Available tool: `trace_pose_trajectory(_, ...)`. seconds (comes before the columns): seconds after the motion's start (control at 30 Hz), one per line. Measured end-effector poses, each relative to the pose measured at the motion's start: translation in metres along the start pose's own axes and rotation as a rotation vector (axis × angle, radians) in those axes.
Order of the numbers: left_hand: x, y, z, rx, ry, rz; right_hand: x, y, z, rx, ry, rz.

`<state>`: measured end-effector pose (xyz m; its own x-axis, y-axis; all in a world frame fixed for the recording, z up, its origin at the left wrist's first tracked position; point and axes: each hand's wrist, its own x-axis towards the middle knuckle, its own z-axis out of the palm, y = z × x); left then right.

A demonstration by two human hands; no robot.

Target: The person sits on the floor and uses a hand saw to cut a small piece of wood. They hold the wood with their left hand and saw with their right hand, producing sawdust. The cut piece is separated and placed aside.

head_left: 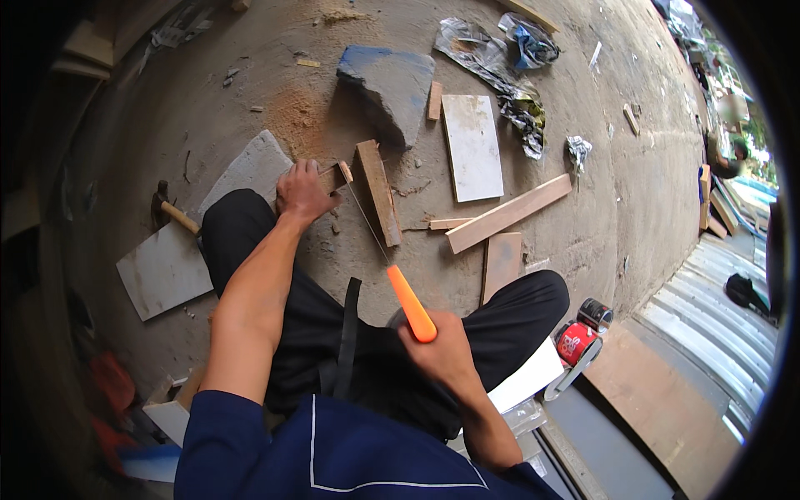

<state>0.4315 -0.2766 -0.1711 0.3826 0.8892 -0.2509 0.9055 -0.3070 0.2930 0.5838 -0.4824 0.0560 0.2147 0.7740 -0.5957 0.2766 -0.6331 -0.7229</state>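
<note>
I see my right hand point(440, 350) with its grip clamped around the orange handle point(412, 304) of a handsaw, whose thin blade point(367, 221) runs up and away from me toward a small wood block point(333, 177). My left hand point(302, 193) presses down on that block, fingers curled over it in a closed grip, so the block lies under the left palm and just at the far tip of the blade, well ahead of the right hand. Just beside the block to the right lies a short brown plank point(379, 202), tilted and close to the blade. All this sits on a bare concrete floor point(600, 208) dusted with sawdust (a heap of it lies beyond the left hand), and I am seated low, with dark trousers filling the lower middle. Around the work: a grey stone slab point(388, 90) beyond the plank, a white tile point(472, 147) to its right, a long pale batten point(508, 213) lying slantwise, and a smaller board point(501, 264) near my right knee. To the left a hammer point(171, 209) rests beside a grey tile point(163, 271). Crumpled plastic wrapping point(500, 71) lies farther off, and a red can point(577, 340) stands by my right thigh. Nothing stands between blade and block.
</note>
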Motion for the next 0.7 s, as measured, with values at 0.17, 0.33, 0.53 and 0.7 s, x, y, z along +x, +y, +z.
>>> trace_pose_trajectory(0.17,-0.023,-0.086,-0.02,-0.002,-0.028,0.001,0.037,-0.055,0.103,-0.112,0.062,-0.025)
trace_pose_trajectory(0.33,-0.034,-0.192,-0.044,-0.022,-0.015,-0.02,0.027,-0.073,0.192,-0.111,-0.009,0.078)
trace_pose_trajectory(0.53,-0.066,-0.263,-0.05,-0.043,-0.021,-0.003,0.05,-0.086,0.281,-0.064,0.049,0.054)
trace_pose_trajectory(0.7,-0.098,-0.302,-0.056,-0.042,-0.018,-0.021,-0.008,-0.103,0.32,-0.102,0.015,0.074)
